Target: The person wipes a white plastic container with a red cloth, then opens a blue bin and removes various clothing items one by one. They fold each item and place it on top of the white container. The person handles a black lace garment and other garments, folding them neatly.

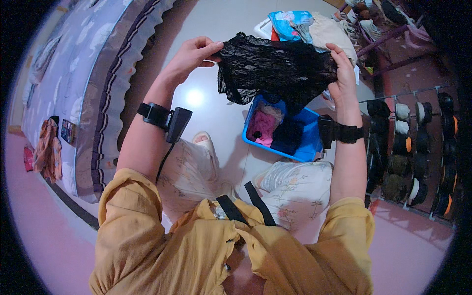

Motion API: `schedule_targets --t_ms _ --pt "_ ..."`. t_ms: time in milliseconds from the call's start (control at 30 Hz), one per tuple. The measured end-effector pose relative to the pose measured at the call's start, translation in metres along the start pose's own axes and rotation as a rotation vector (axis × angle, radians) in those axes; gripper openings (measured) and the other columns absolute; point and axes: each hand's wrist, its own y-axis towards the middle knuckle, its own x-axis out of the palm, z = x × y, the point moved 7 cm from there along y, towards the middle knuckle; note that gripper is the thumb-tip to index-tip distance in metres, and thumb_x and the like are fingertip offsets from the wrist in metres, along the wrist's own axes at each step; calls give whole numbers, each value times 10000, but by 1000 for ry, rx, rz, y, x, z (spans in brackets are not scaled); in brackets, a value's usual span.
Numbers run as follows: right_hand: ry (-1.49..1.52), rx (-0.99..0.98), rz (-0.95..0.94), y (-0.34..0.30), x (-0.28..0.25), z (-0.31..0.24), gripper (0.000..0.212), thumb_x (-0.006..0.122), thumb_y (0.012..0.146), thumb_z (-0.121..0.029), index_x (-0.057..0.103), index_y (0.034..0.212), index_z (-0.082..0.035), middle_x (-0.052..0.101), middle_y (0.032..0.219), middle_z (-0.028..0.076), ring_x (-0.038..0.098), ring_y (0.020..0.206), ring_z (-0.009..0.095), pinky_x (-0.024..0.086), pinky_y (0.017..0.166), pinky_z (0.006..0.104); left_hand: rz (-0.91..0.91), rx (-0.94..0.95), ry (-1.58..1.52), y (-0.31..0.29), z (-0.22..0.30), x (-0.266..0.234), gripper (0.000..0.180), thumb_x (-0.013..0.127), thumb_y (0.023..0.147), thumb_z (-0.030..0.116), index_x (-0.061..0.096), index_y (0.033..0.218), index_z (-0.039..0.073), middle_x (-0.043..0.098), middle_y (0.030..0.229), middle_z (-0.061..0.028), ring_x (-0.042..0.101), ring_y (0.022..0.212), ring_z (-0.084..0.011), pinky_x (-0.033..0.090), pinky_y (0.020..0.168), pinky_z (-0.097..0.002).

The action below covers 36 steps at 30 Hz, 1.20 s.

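Note:
A black lace garment [275,66] is stretched between my two hands, held up in front of me. My left hand [194,56] pinches its upper left edge between thumb and fingers. At its right edge my right hand [342,73] grips the cloth. Below the lace, on the floor, sits a blue plastic bin [309,125]; the garment hides part of its far rim. Inside it lie a pink cloth [265,129] and a dark cloth [287,136]. What exact kind of garment the lace is I cannot tell.
Behind the lace stands a white container with a blue printed cloth [290,24] and a cream cloth [327,37]. A rack of caps and shoes [413,147] stands on the right, a shoe shelf [373,29] at the far right. A bed [73,64] runs along the left.

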Motion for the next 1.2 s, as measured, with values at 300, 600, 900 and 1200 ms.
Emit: schedule_targets --t_ms 300,600,900,1200 --pt "77 -9 -24 0 -6 -11 269 494 975 -92 566 1228 -37 664 1013 129 664 890 222 553 807 363 -59 6 134 10 -8 3 191 660 922 303 623 936 116 635 916 18 603 925 -107 496 854 -298" --pt "-23 -80 -3 -15 -1 -19 210 541 955 -100 631 1134 -35 669 987 76 646 876 165 526 773 299 -47 21 -255 4 -3 10 150 616 949 258 591 1022 129 591 943 26 570 893 -97 508 824 -305" --pt "-706 159 -91 -35 -9 15 356 702 887 -328 680 1119 -60 674 1037 17 601 952 98 458 852 243 -28 -123 55 -1 -11 7 195 547 989 359 585 1001 168 555 896 65 542 832 -44 497 670 -235" --pt "-817 262 -314 -47 7 24 388 663 914 -309 648 1234 -90 663 1126 28 599 1012 100 463 890 233 -28 21 -331 6 -10 6 176 560 987 250 572 1024 78 557 956 -2 571 870 -99 563 756 -258"
